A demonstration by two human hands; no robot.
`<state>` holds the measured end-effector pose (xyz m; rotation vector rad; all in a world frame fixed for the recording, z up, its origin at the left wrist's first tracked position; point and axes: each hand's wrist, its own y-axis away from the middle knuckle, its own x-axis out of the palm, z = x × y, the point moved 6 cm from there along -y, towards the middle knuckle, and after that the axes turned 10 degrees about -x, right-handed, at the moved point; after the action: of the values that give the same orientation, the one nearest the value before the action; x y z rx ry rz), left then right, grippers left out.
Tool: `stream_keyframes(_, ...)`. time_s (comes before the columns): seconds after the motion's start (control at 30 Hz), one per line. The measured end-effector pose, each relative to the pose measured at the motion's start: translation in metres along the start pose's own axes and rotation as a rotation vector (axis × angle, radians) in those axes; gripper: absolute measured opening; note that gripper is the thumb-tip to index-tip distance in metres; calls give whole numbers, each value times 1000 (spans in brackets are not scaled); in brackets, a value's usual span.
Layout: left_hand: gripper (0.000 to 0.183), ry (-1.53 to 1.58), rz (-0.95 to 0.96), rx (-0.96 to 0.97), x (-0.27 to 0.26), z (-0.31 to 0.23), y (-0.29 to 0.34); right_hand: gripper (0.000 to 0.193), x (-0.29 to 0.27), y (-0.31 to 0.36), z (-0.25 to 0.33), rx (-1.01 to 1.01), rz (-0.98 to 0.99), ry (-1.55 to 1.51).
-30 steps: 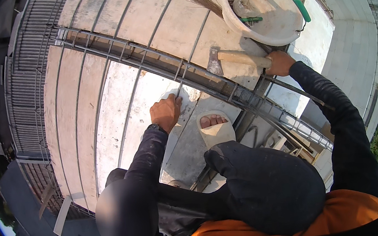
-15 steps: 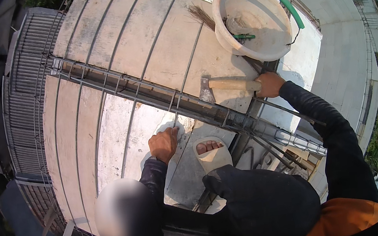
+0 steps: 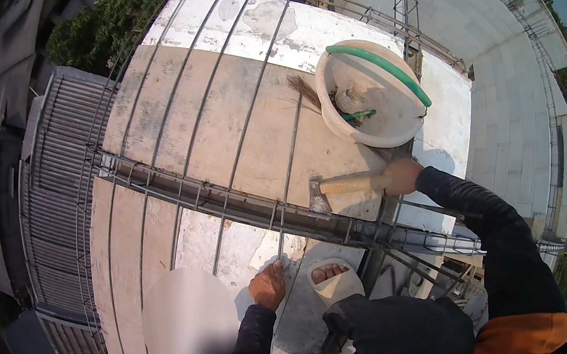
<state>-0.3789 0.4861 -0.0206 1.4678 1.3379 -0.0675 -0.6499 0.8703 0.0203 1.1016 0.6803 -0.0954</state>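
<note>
My right hand (image 3: 404, 177) is closed round the wooden handle of a hatchet (image 3: 350, 184). Its steel head points left and lies just above a panel, beside a long cage of steel bars (image 3: 228, 193). Lower left, my left hand (image 3: 268, 288) is closed at the near end of a thin steel rod (image 3: 281, 238), which runs away across the cage. My fingers hide that rod's tip. Close to my right hand stands a pale tub (image 3: 408, 114) with a green hose-covered handle (image 3: 380, 64). A clear plastic bag and a small green item lie in it.
Several parallel rods (image 3: 195, 128) cross the brown and white panels (image 3: 201, 66). A bristle brush (image 3: 302, 88) touches the tub. My sandalled foot (image 3: 332, 274) is on a grey panel right of my left hand. A corrugated roof (image 3: 63, 191) lies lower, beyond the left edge.
The view has shifted, so the panels and tub appear lower in it. My right hand still grips the hatchet and my left stays at the rod's end.
</note>
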Motion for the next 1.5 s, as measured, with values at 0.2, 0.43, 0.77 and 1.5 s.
stream_keyframes(0.2,60,24,-15,-3,2,13,-1,50,-1,4,4,5,-12,-21)
stream_keyframes(0.43,52,249,-46,98,23,43,28,53,-3,6,3,21,-65,-25)
stream_keyframes(0.77,57,372,-87,-104,4,48,26,52,-3,5,3,25,-87,-19)
stream_keyframes(1.5,56,-307,39,120,-13,33,8,60,-5,22,-10,-110,-313,34)
